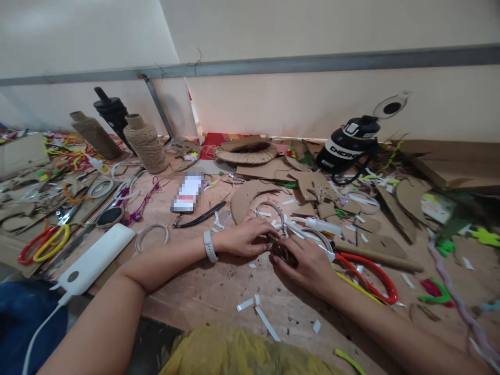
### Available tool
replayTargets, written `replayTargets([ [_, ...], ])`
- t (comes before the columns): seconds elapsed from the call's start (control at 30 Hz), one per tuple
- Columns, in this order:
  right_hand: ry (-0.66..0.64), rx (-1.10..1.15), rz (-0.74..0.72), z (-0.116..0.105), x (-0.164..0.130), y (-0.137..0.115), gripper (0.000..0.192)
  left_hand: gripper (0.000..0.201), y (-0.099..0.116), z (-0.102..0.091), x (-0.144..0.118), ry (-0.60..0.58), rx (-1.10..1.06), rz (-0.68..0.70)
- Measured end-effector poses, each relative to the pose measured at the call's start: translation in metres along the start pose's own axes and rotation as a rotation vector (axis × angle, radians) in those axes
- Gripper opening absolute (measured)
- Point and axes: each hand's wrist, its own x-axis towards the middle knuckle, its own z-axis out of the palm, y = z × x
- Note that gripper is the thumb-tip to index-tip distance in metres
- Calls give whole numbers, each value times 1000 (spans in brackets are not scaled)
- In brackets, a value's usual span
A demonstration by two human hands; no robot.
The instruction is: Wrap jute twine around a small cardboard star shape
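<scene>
Both my hands are close together over the middle of the wooden table. My right hand (307, 258) curls around a small dark brown rounded piece (287, 254), whose kind I cannot make out. My left hand (250, 237), with a pale watch band on its wrist, has its fingers bent in at the left side of that piece. What its fingertips pinch is hidden. Just beyond the hands lie a clear ring (269, 204), a white-tipped glue bottle (321, 225) and a cut cardboard curve (240, 200). Red-handled scissors (385, 281) lie partly behind my right forearm.
Twine spools (146, 146) and a black bottle (346, 146) with its lid up stand at the back. A phone (187, 192), a white power bank (96, 260) and red-and-yellow scissors (49, 245) lie left. Cardboard scraps and paper strips (266, 323) litter the table.
</scene>
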Motion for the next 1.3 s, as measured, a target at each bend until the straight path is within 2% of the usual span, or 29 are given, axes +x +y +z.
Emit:
replayTargets([
  [0.1, -9, -2, 1, 0, 0, 0, 18, 31, 0, 1, 0, 4, 0, -18],
  [0.2, -20, 15, 15, 0, 0, 0, 17, 34, 1, 2, -2, 61, 7, -10],
  [0.33, -19, 24, 33, 0, 0, -1, 16, 27, 6, 2, -8, 138, 85, -14],
  [0.43, -14, 21, 29, -1, 1, -3, 14, 18, 9, 3, -11, 91, 196, -19],
  [0.6, -8, 18, 27, -2, 2, -4, 12, 17, 7, 9, -12, 53, 283, 10],
  [0.77, -7, 18, 18, -2, 2, -3, 13, 15, 3, 12, -12, 73, 259, 10],
  [1.0, 0, 38, 20, -2, 2, -4, 11, 15, 2, 9, -9, 129, 109, 44],
  [1.13, -6, 40, 32, -2, 2, -4, 11, 14, 0, 8, -8, 115, 59, 3],
  [1.3, 7, 27, 31, -2, 1, -4, 13, 15, 1, 7, -8, 80, 112, -20],
])
